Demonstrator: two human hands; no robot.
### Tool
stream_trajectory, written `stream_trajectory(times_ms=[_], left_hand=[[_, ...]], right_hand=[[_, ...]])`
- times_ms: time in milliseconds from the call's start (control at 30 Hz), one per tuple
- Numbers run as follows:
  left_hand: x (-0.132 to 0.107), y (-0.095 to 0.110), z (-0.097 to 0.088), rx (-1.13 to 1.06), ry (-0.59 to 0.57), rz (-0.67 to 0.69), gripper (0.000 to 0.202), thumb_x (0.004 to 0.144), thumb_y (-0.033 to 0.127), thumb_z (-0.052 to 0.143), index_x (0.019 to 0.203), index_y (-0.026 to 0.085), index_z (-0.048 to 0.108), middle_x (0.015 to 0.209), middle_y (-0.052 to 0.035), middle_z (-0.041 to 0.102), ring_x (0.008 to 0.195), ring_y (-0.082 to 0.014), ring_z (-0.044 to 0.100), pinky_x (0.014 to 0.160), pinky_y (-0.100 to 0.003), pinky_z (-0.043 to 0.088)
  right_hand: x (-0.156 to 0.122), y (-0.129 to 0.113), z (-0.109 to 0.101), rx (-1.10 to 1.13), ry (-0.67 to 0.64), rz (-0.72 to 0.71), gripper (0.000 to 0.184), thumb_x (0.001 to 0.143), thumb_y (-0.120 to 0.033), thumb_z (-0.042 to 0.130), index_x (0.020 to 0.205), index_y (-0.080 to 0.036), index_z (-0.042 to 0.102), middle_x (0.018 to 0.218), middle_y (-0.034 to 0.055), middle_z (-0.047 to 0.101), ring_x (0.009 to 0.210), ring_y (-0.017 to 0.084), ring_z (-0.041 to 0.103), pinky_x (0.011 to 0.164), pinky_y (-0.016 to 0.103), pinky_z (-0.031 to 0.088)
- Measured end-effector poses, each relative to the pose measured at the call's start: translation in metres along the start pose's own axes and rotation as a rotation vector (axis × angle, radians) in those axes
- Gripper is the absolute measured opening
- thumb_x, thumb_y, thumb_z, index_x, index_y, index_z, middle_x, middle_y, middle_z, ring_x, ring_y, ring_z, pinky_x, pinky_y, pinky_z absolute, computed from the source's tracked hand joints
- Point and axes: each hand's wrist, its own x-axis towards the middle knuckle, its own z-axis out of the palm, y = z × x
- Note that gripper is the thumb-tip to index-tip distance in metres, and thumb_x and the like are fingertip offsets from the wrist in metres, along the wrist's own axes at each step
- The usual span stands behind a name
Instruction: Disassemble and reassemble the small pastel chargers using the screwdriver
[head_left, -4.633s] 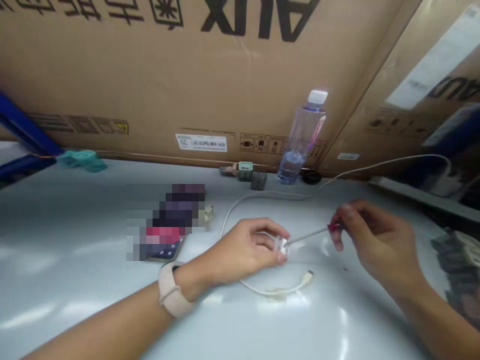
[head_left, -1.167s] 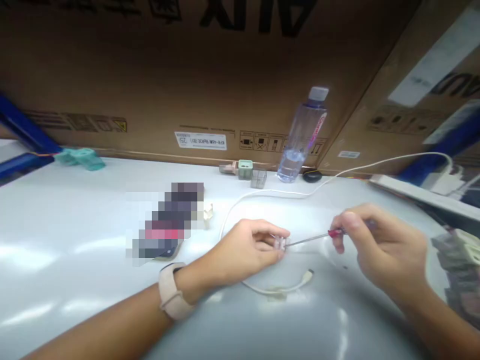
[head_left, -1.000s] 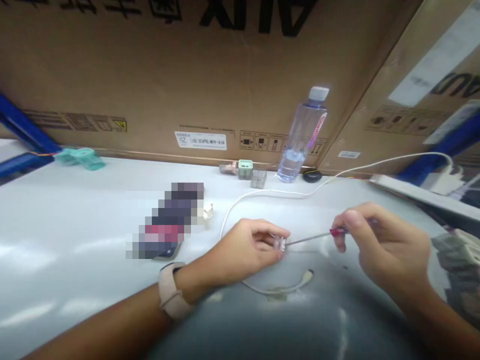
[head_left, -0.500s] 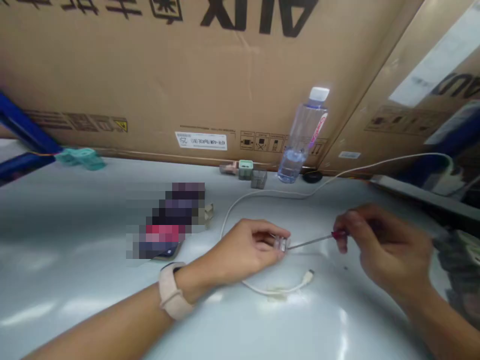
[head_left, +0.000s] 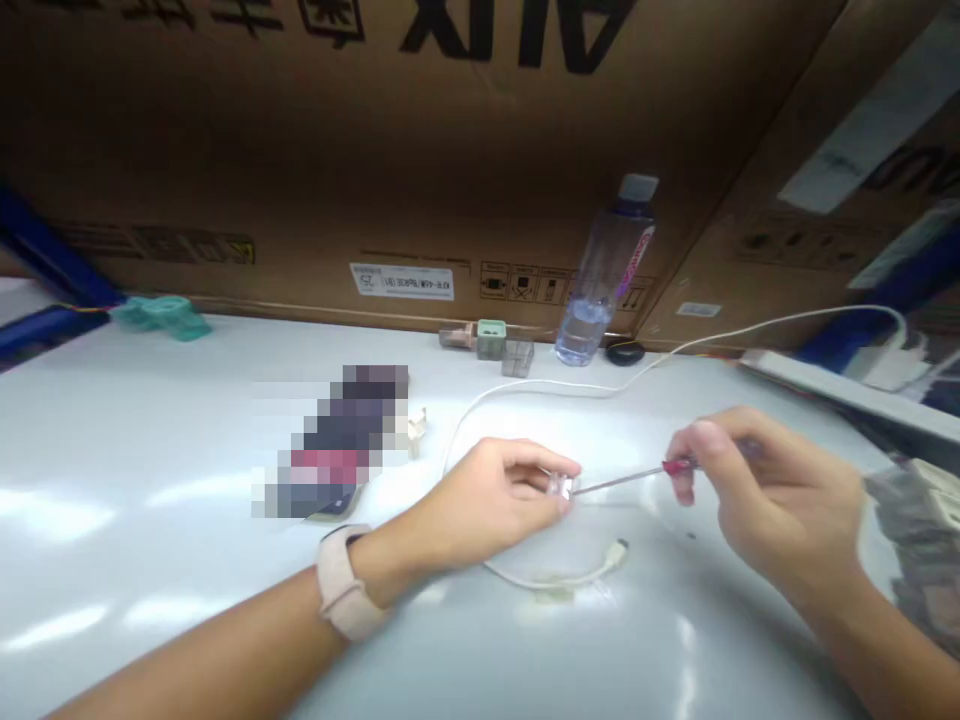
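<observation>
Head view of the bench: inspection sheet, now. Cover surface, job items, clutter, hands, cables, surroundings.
Surface: glossy white bench, reflecting light.
Job items: clear connector, with the tip of a red-handled screwdriver at it.
Clutter: water bottle, teal plastic part, blurred object.
Hands: left hand holds the connector; right hand holds the screwdriver.
Cables: white cable loops across the bench.
Surroundings: cardboard cartons behind.

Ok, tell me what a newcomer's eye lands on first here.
The two hands at the middle of the white table draw the eye first: the left hand pinches a small clear plug, and the right hand holds a red-handled screwdriver, its shaft reaching the plug. Behind them, a large cardboard box fills the top of the view, with a clear water bottle standing before it.
</observation>
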Motion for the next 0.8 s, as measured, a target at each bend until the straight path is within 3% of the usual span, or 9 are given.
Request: stream_trajectory(times_ms=[800], left_hand=[[-0.0002, 0.0, 0.0005, -0.023, -0.02, -0.028, 0.036, 0.083, 0.021, 0.081, 0.117, 0.012, 0.081, 0.113, -0.0127, 0.081, 0.102, -0.0238, 0.076, 0.091, -0.035, 0.059]], right_hand=[[0.0004, -0.0023, 0.0026, 0.006, -0.02, 0.043, 0.037, 0.103, -0.046, 0.064, 0.072, -0.026, 0.068, 0.055, -0.0034, 0.065, 0.051, 0.016, 0.062, 0.059, 0.03, 0.052]])
